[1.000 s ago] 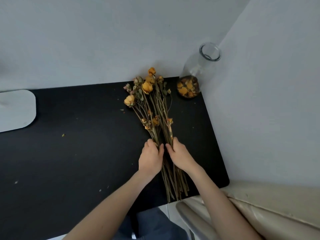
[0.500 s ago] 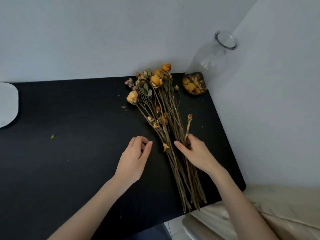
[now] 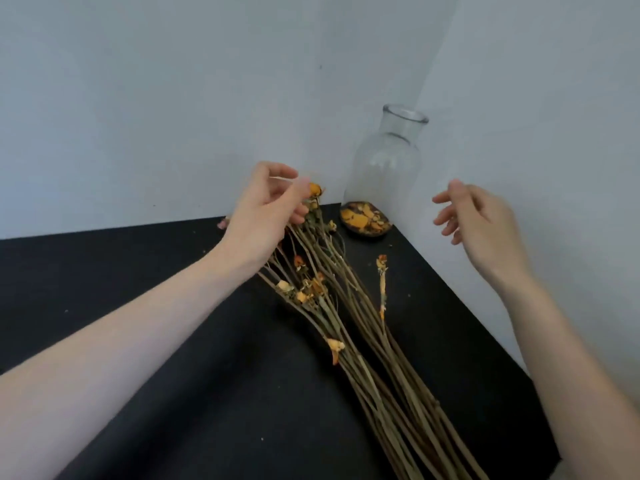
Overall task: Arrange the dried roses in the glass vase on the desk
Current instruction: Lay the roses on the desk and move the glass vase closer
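A bunch of dried roses lies on the black desk, with long stems toward me and orange-yellow heads toward the back wall. One short stem lies apart on the right of the bunch. The clear glass vase stands upright in the back right corner, with dried orange petals in its bottom. My left hand hovers over the flower heads, fingers loosely curled and apart, touching the top heads and hiding several of them. My right hand is raised in the air to the right of the vase, fingers spread, holding nothing.
Two pale walls meet in a corner behind the vase, and the desk's right edge runs along the right wall. Small petal crumbs dot the desk near the flower heads. The desk's front right corner lies near the stem ends.
Both hands have left the middle of the stems. My left hand moved forward to the flower heads and my right hand rose toward the vase. The view tilted up.
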Motion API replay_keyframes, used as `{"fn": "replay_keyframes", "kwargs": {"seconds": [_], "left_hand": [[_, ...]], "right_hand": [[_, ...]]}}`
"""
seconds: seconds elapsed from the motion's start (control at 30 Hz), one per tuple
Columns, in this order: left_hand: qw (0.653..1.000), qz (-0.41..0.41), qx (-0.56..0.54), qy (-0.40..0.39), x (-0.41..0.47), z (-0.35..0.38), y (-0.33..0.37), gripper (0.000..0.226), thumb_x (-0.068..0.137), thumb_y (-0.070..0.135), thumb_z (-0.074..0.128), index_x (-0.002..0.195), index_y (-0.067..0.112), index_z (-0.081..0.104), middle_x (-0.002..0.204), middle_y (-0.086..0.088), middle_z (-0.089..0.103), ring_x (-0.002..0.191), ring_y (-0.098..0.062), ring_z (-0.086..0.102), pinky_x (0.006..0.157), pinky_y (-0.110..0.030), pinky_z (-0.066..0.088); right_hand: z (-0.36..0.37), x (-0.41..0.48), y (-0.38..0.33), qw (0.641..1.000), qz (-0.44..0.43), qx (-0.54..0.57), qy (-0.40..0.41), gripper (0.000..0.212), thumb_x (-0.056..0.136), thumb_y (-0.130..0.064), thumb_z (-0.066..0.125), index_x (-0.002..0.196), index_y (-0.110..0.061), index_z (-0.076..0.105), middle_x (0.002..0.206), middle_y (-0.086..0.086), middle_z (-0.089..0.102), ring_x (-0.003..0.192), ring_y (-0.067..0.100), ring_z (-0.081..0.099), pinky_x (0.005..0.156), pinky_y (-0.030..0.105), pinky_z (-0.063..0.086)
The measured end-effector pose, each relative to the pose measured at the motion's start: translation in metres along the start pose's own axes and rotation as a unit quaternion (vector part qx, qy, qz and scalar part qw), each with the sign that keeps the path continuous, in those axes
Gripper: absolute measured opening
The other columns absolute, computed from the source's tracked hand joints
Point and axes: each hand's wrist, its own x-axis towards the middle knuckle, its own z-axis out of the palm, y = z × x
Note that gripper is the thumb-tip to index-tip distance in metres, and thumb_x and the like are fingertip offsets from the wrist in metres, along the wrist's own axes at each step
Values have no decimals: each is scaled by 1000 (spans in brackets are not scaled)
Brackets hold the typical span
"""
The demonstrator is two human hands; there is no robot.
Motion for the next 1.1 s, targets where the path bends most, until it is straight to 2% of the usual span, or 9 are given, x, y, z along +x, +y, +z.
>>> {"fn": "replay_keyframes", "kwargs": {"seconds": [0.07, 0.13, 0.2, 0.3, 0.5, 0.7, 0.83, 0.97, 1.1], "left_hand": [[999, -39, -22, -6, 24, 17, 1, 41, 89, 29, 60, 120, 13, 41, 110, -6, 58, 88, -9, 60, 76, -21, 51], [998, -52, 35, -30, 45, 37, -3, 67, 83, 36, 66, 134, 12, 30, 124, -5, 50, 107, -14, 54, 88, -25, 45], [993, -51, 85, -57, 62, 61, -12, 85, 78, 34, 72, 142, 12, 19, 136, -6, 41, 121, -18, 44, 91, -23, 36], [989, -59, 103, -88, 84, 92, -28, 101, 73, 26, 78, 145, 11, 9, 145, -8, 33, 127, -20, 38, 91, -23, 34], [987, -74, 123, -72, 113, 117, -60, 114, 62, 28, 85, 146, 12, 9, 149, -7, 25, 134, -23, 29, 105, -31, 30], [984, -57, 162, -54, 118, 122, -68, 116, 57, 30, 88, 145, 13, 14, 149, -8, 29, 135, -23, 31, 108, -36, 32], [988, -22, 148, -37, 112, 118, -49, 115, 55, 33, 88, 145, 15, 18, 147, -7, 32, 134, -21, 32, 109, -37, 33], [989, 28, 148, -7, 97, 101, -1, 111, 54, 33, 88, 142, 15, 22, 141, -5, 36, 129, -20, 36, 107, -40, 36], [980, 69, 184, 26, 56, 62, 47, 108, 53, 40, 87, 138, 17, 26, 131, -1, 39, 118, -16, 41, 100, -34, 41]], "right_hand": [[7, 21, -7, 999, -5, 32, 39, 38, 94, -41, 45, 97, -9, 64, 75, -4, 62, 66, 4, 56, 60, 23, 47], [15, 44, -13, 997, -6, 42, 61, 36, 90, -39, 55, 104, -7, 62, 91, 0, 63, 79, 9, 58, 71, 24, 49], [23, 66, -16, 997, 3, 54, 55, 46, 85, -41, 63, 116, -8, 55, 106, 4, 58, 88, 8, 54, 71, 14, 45], [35, 90, -17, 996, 54, 74, 7, 69, 78, -46, 69, 130, -8, 44, 126, 7, 51, 109, 16, 50, 81, 21, 37], [55, 114, -9, 986, 75, 133, -61, 64, 75, -35, 75, 127, -8, 49, 134, 7, 50, 120, 16, 47, 92, 25, 37], [63, 117, -7, 981, 70, 181, -26, 43, 72, -26, 78, 107, -14, 56, 125, 4, 55, 113, 13, 51, 93, 24, 40], [52, 112, -26, 981, 26, 190, -3, 45, 71, -27, 79, 109, -10, 59, 122, 4, 59, 116, 14, 53, 99, 30, 42], [32, 100, -69, 981, -34, 192, 10, 45, 68, -35, 79, 104, -16, 60, 118, 3, 61, 109, 13, 55, 96, 33, 45], [18, 64, -121, 970, -68, 233, -11, 46, 64, -40, 81, 99, -21, 57, 109, -2, 59, 98, 6, 55, 79, 21, 45]]}}
